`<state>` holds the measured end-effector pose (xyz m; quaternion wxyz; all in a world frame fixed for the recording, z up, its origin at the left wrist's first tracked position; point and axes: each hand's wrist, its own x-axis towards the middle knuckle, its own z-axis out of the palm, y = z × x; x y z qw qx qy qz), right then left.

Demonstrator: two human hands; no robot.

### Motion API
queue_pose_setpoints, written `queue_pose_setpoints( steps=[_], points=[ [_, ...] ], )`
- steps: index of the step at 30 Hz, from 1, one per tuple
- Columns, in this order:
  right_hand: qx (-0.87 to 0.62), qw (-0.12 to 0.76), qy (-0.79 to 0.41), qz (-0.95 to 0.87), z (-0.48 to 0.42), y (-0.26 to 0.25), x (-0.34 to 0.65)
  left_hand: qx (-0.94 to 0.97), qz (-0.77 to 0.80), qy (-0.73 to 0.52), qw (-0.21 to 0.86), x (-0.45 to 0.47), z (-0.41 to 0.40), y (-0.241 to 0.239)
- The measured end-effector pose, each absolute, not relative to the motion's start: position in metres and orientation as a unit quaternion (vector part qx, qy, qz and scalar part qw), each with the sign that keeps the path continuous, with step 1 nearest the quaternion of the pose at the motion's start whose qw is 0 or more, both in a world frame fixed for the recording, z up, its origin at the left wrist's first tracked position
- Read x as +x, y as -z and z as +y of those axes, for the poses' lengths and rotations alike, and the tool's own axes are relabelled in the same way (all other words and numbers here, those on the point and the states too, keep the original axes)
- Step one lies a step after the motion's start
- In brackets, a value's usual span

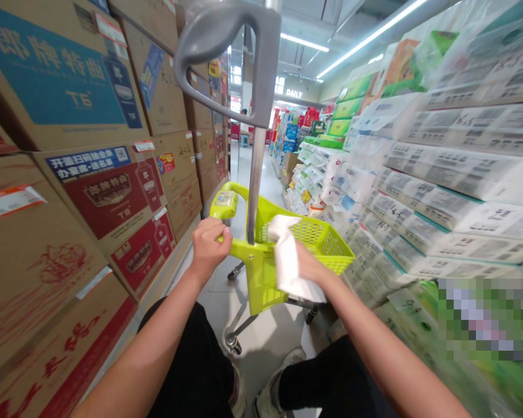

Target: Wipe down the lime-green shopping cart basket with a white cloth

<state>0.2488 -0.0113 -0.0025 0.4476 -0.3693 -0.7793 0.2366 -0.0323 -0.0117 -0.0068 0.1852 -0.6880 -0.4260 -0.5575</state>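
The person's two bare forearms reached forward from the lower edge of the view, over black trousers. Between the legs, pale shoes stood on the shiny floor. High and close, a grey loop handle sat on an upright metal pole that rose from the near end of a lime-green trolley.

The left hand had its grip closed around the near left part of the trolley's green handlebar, just below a small box bearing a label. The right hand, blurred and partly covered, held a crumpled white sheet, of paper or cloth, at the trolley's near right side; its fingertips were hidden, so how narrow that grip was could not be told. The trolley stood just ahead of the feet, on dark wheels, its perforated basket stretching away to the right.

Along the left rose stacked cardboard cartons with red and blue panels and price labels. Along the right leaned a tall, blurred pile of white packs, with green packs farther back. Beyond, the aisle narrowed towards a lit "DAILY" sign under ceiling strip lights.
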Motion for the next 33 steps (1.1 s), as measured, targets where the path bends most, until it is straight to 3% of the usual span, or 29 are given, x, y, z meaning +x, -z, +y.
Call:
queue_pose_setpoints(
  steps=[4, 8, 18, 22, 26, 30, 33],
  points=[
    [-0.464, 0.288, -0.032, -0.837, -0.019, 0.031, 0.183, -0.683, -0.409, 0.57, 0.201, -0.035, -0.002, 0.01],
    [-0.535, 0.25, 0.047, -0.806, -0.008, 0.043, 0.172, -0.7, -0.385, 0.567, 0.201, -0.049, 0.012, 0.012],
    [-0.643, 0.146, 0.138, -0.739, 0.004, 0.101, 0.37, -0.687, -0.413, 0.567, 0.192, -0.091, 0.035, 0.015],
    [-0.692, 0.156, 0.131, -0.693, 0.008, 0.093, 0.359, -0.654, -0.436, 0.589, 0.187, -0.084, 0.036, 0.018],
    [-0.659, 0.187, 0.109, -0.721, 0.014, 0.074, 0.249, -0.65, -0.429, 0.597, 0.191, -0.064, 0.032, 0.018],
    [-0.563, 0.328, 0.064, -0.756, 0.01, 0.054, 0.137, -0.66, -0.435, 0.58, 0.194, -0.052, 0.033, 0.018],
    [-0.521, 0.36, 0.072, -0.771, 0.011, 0.057, 0.123, -0.691, -0.418, 0.556, 0.198, -0.062, 0.044, 0.018]
  ],
)
